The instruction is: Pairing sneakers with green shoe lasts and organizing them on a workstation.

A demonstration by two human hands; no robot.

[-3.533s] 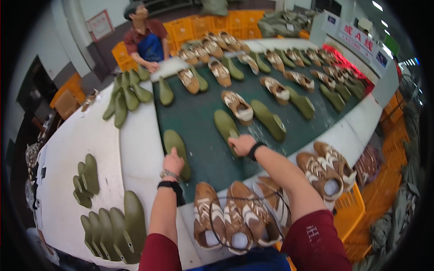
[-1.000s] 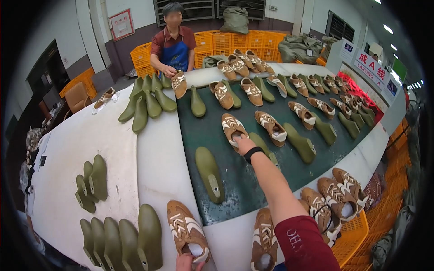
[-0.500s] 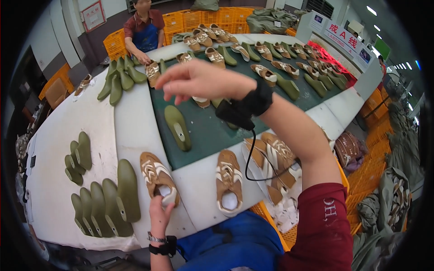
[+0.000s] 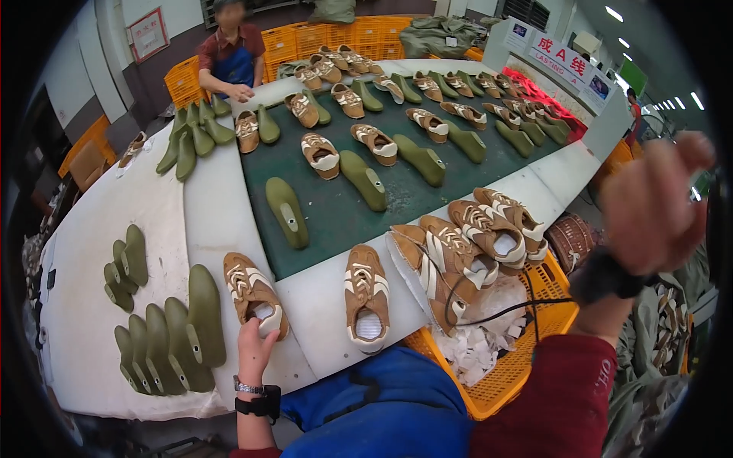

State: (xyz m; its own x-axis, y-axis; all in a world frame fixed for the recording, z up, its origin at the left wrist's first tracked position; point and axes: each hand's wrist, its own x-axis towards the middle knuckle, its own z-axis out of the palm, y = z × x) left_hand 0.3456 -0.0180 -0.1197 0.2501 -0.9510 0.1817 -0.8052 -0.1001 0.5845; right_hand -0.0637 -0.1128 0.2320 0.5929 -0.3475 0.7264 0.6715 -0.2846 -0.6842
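Left hand [image 4: 256, 349]: was clamped on the heel of a brown shoe [image 4: 246, 281] at eight o'clock.
Right hand [image 4: 655, 204]: was raised apart at three; finger closure could not be told, blurred.
Black cable [image 4: 550, 301]: if tugged, shoes [image 4: 454, 246] at four could have been dragged into the crate [image 4: 527, 374].
Change: the right hand had been swung from twelve.

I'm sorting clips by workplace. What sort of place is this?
Most likely a shoe factory: brown-and-white shoes and green foot-shaped lasts lie in rows on a dark green work surface, with orange plastic crates stacked at the back.
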